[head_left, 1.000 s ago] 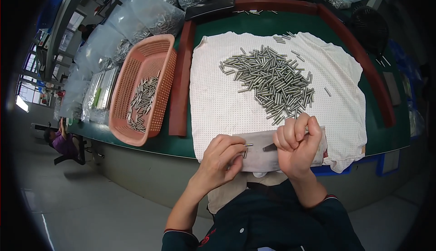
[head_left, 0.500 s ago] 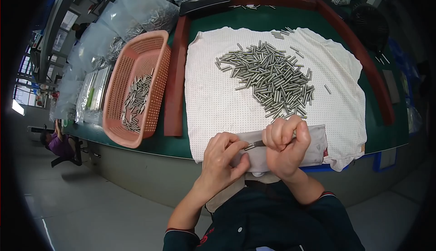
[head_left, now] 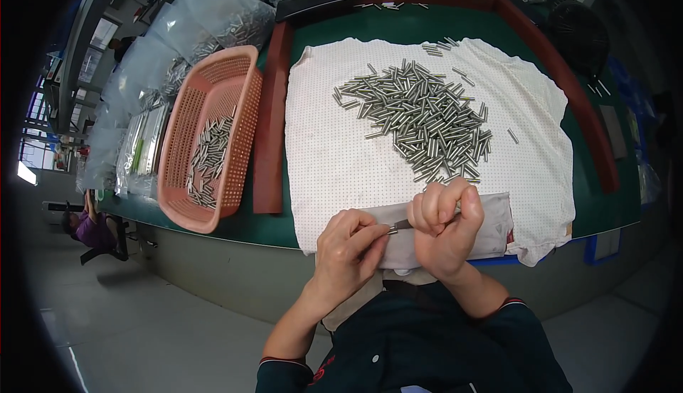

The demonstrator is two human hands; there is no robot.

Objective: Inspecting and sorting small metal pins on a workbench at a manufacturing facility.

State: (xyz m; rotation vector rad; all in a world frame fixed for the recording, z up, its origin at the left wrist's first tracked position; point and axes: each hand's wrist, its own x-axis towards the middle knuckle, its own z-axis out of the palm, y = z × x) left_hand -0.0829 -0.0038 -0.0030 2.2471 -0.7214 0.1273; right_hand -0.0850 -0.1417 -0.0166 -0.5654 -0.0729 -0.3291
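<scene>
Between its thumb and index finger my left hand pinches a short metal tube. My right hand is curled in a fist around a slim tool whose dark, pointed metal tip meets the tube's end; the fist hides the handle. Both hands are over a folded grey cloth at the table's front edge. Just beyond them a large heap of similar metal tubes lies on a white dotted cloth.
Left of the cloth, past a dark red rail, a pink plastic basket holds some tubes. Clear bags of metal parts line the far left. Another rail bounds the right. A person sits far left.
The left thumb has drawn in closer to the index finger on the tube. Both hands otherwise keep nearly the same place; the whole view has shifted slightly.
</scene>
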